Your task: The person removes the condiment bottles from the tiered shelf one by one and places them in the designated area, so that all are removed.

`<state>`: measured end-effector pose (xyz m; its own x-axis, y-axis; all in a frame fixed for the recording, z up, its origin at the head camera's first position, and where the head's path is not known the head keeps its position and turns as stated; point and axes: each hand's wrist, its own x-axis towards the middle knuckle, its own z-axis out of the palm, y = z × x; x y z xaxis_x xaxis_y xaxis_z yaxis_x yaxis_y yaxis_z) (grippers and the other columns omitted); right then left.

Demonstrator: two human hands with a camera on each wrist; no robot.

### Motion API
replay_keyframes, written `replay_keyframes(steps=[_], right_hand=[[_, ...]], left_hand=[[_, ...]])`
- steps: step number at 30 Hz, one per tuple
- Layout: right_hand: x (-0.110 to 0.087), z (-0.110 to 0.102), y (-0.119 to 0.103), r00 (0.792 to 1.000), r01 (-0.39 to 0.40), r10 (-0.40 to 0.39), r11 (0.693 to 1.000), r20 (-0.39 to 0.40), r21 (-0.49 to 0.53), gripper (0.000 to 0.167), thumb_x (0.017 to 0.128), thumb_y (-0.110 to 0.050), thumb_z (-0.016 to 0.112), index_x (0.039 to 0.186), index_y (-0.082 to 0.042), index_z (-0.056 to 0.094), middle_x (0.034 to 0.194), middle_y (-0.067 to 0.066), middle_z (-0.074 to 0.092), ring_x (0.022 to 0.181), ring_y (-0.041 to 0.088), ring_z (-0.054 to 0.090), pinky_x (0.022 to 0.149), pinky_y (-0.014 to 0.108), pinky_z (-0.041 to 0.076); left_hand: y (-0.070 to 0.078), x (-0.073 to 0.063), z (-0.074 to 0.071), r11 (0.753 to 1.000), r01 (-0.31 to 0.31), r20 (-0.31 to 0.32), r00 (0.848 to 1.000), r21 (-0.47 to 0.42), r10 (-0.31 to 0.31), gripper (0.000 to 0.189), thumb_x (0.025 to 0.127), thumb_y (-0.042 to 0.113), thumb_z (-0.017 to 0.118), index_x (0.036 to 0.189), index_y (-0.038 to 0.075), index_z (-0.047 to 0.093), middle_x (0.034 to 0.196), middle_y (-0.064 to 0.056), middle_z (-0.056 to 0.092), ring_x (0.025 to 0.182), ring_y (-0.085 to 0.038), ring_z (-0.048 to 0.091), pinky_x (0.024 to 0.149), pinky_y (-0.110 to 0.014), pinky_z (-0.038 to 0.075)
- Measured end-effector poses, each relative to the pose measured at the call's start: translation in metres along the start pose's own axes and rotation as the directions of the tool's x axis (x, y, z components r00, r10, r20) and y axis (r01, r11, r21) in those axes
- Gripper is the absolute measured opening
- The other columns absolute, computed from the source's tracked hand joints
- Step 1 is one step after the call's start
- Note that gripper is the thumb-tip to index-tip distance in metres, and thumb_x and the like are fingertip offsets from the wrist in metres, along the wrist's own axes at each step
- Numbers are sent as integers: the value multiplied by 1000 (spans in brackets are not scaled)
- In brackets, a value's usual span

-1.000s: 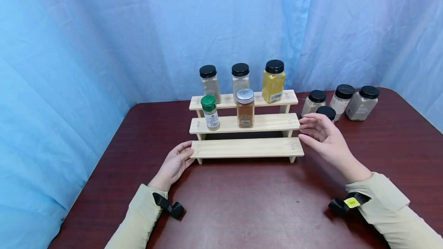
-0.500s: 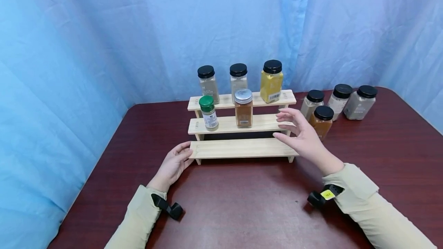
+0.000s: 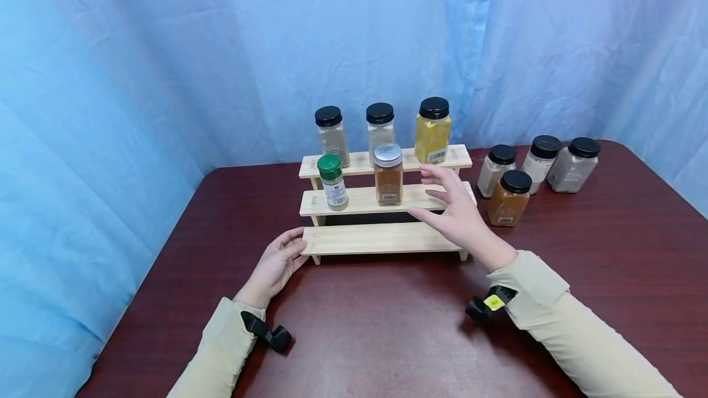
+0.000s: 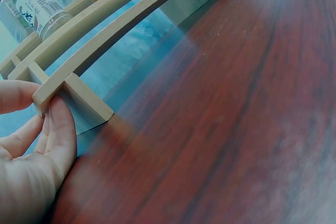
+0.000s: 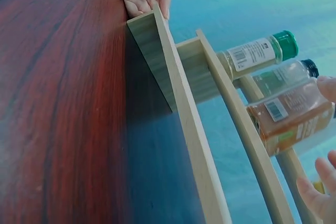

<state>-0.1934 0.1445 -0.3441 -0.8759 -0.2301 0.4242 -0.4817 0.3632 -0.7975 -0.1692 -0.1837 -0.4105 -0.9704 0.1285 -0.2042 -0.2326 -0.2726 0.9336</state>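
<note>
By the left hand (image 3: 278, 261), the pale three-tier wooden rack (image 3: 365, 239) was pinched at its bottom-left end; the wide, empty right hand (image 3: 457, 212) had been brought leftward, seemingly within reach of the square, silver-lidded, orange-brown jar (image 3: 389, 184) on the middle shelf (image 3: 361, 200)

One high view, two low, close ones
From the near side you look forward and down over the pale wooden three-tier rack (image 3: 365, 239); your black left-wrist camera (image 3: 279, 338) faces far-right, the black right-wrist camera (image 3: 478, 311) far-left, both showing the green-capped clear round jar (image 3: 335, 193).
</note>
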Motion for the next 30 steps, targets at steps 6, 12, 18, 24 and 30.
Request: replay_keyframes(steps=[6, 12, 18, 24, 30], right_hand=[[9, 10, -1, 1000, 27, -27, 998, -8, -60, 74, 80, -9, 75, 142, -11, 34, 137, 17, 34, 124, 31, 43, 101, 50, 41], [17, 19, -5, 998, 55, -58, 996, -39, -75, 80, 76, -8, 78, 142, -14, 34, 137, 17, 32, 123, 30, 43, 99, 46, 43], [24, 25, -11, 993, 101, -106, 990, -50, -97, 79, 75, -7, 79, 140, -13, 36, 135, 18, 33, 120, 30, 42, 98, 44, 45], [29, 29, -13, 994, 96, -102, 987, -45, -131, 78, 76, -9, 79, 141, -15, 37, 134, 18, 33, 120, 31, 41, 97, 47, 42], [31, 30, -16, 995, 88, -94, 986, -37, -142, 75, 77, -11, 79, 141, -16, 39, 135, 18, 33, 123, 30, 37, 99, 51, 37]], left_hand=[[0, 0, 0, 1000, 3, 1, 1000, -3, -3, 48, 96, -5, 38, 141, -8, 22, 98, 4, 55, 86, -3, 60, 77, -18, 48], [0, 0, 0, 1000, 0, 1, 1000, 9, 0, 49, 96, -5, 39, 142, -8, 22, 101, 5, 56, 88, -3, 60, 78, -18, 48], [0, 0, 0, 1000, 3, -1, 1000, 0, -3, 49, 96, -5, 39, 142, -8, 22, 99, 4, 56, 87, -3, 60, 77, -18, 48], [0, 0, 0, 1000, 8, 2, 1000, -10, -8, 49, 96, -5, 38, 142, -8, 22, 100, 4, 56, 87, -3, 60, 78, -18, 48], [1, 0, 0, 1000, 7, 4, 1000, -10, -7, 48, 96, -5, 38, 141, -8, 23, 97, 5, 56, 86, -3, 60, 77, -17, 48]])
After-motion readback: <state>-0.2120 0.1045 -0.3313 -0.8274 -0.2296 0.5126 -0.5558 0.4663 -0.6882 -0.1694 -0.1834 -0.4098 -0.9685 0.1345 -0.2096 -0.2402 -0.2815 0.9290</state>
